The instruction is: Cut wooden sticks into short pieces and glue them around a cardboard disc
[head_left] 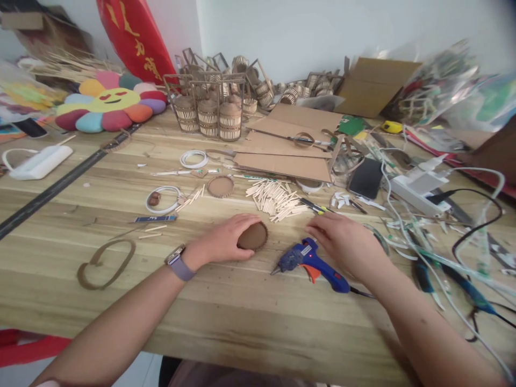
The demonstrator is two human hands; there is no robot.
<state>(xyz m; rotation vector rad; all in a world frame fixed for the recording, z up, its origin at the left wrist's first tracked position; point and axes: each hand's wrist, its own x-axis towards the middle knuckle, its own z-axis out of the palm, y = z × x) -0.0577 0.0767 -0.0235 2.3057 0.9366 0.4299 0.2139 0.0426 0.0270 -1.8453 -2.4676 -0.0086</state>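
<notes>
My left hand (pixel 226 239) is wrapped round the left side of a small round brown cardboard disc (pixel 255 236) with a raised rim. My right hand (pixel 342 242) is over the table behind a blue glue gun (pixel 310 263), its fingers close together near the yellow end of a black tool (pixel 315 206); whether they grip it is unclear. The glue gun lies on its side, nozzle to the left. Beyond the hands is a pile of short wooden sticks (pixel 276 199). Another round brown disc (pixel 220 186) lies left of the pile.
Small stick-covered buckets (pixel 208 118) stand at the back beside cardboard sheets (pixel 286 161). A phone (pixel 366 177), a power strip (pixel 419 191), cables and pliers (pixel 463 290) crowd the right. A brown strip loop (pixel 107 263) lies left, a flower cushion (pixel 110 105) back left.
</notes>
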